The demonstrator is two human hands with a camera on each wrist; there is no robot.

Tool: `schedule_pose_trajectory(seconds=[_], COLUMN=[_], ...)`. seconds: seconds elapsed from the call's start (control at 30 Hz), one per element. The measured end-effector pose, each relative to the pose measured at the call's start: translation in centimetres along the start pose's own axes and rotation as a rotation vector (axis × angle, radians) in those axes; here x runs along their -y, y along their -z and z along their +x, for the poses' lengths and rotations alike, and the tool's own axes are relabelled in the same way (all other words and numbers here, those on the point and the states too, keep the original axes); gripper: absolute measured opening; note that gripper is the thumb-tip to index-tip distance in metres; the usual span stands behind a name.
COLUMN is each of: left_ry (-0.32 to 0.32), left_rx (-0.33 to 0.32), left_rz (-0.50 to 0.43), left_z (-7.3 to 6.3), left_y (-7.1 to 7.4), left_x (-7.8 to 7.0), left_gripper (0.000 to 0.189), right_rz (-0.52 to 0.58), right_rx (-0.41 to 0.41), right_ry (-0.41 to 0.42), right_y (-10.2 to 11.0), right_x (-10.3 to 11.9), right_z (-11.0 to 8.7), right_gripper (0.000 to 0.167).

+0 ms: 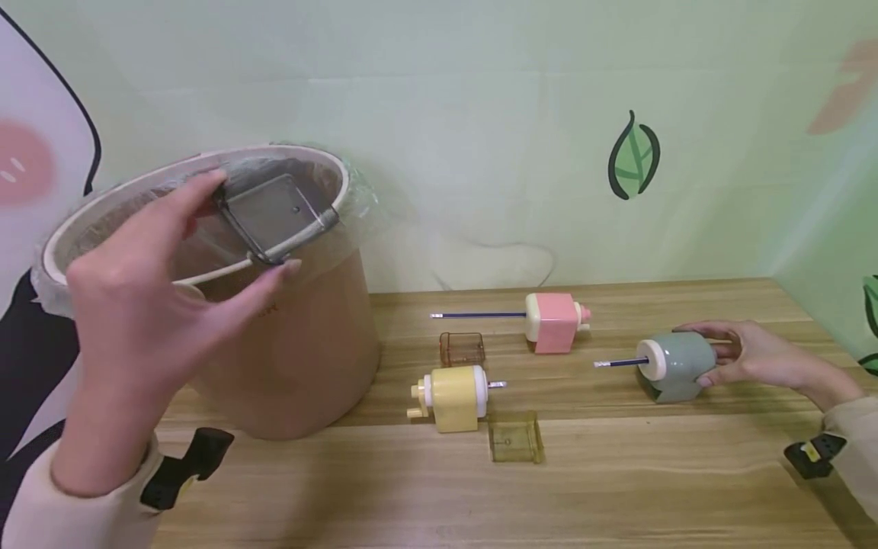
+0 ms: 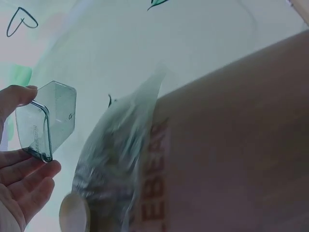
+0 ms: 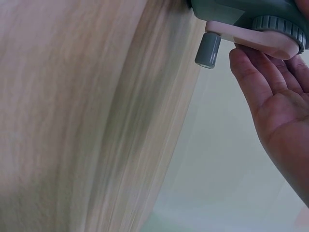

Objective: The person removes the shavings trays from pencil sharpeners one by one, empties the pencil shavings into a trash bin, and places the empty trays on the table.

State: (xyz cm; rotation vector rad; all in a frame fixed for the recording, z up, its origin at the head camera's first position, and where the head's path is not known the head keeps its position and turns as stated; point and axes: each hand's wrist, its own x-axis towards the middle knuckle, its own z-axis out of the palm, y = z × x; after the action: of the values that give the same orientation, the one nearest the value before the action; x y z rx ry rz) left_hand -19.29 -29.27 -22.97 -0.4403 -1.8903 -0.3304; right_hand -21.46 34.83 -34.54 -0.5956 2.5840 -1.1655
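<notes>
Over the near rim of the bin (image 1: 315,328), my left hand (image 1: 130,297) pinches a clear grey shavings drawer (image 1: 270,213) between thumb and fingers. The left wrist view shows the see-through drawer (image 2: 62,113) tilted, with no shavings visible inside. At the right of the table, my right hand (image 1: 768,358) grips the back of a grey-green crank pencil sharpener (image 1: 686,358). A dark blue pencil (image 1: 620,363) sticks out of its front. In the right wrist view the crank handle (image 3: 208,50) hangs beside my fingers (image 3: 248,72).
A pink sharpener (image 1: 554,324) holding a pencil and a yellow sharpener (image 1: 456,398) with a short pencil end stand mid-table. Near them lie a reddish-brown clear drawer (image 1: 462,349) and a yellow clear drawer (image 1: 516,438). Plastic liner (image 1: 360,198) overhangs the bin. A wall rises behind.
</notes>
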Motion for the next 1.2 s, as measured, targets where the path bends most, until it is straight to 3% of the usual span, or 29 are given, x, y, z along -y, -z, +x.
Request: schedule_pose_trajectory(seconds=[0.07,0.13,0.27,0.4,0.7,0.93,1.2], left_ry=[-0.015,-0.026,-0.032,-0.029,-0.002,-0.017,-0.007], left_rx=[0.016,0.033,0.047,0.053,0.121,0.187,0.224], left_rz=[-0.023,-0.051,-0.126,-0.183,-0.262,-0.344,-0.454], left_z=[1.2,2.0,2.5,2.2,0.6,-1.0,-2.2], left_y=[1.6,2.7,3.3,2.8,0.9,-1.3,-3.4], left_x=[-5.2,-9.0,-12.7,-14.0,-15.2,-16.4,-18.1], left_gripper=[0.090,0.079,0.064,0.061,0.064,0.066,0.066], right_rz=[-0.011,-0.019,-0.022,-0.015,0.009,-0.030,0.037], right_rx=[0.002,0.006,0.007,0.003,0.007,0.008,0.027], right_ry=[-0.012,-0.019,-0.022,-0.018,0.007,0.006,0.033], right_y=[0.0,0.0,0.1,0.0,0.1,0.2,0.1], right_x=[0.1,0.1,0.1,0.0,0.1,0.0,-0.3], right_z=[0.1,0.1,0.2,0.2,0.1,0.1,0.2], right_gripper=[0.072,0.073,0.073,0.073,0.070,0.071,0.068])
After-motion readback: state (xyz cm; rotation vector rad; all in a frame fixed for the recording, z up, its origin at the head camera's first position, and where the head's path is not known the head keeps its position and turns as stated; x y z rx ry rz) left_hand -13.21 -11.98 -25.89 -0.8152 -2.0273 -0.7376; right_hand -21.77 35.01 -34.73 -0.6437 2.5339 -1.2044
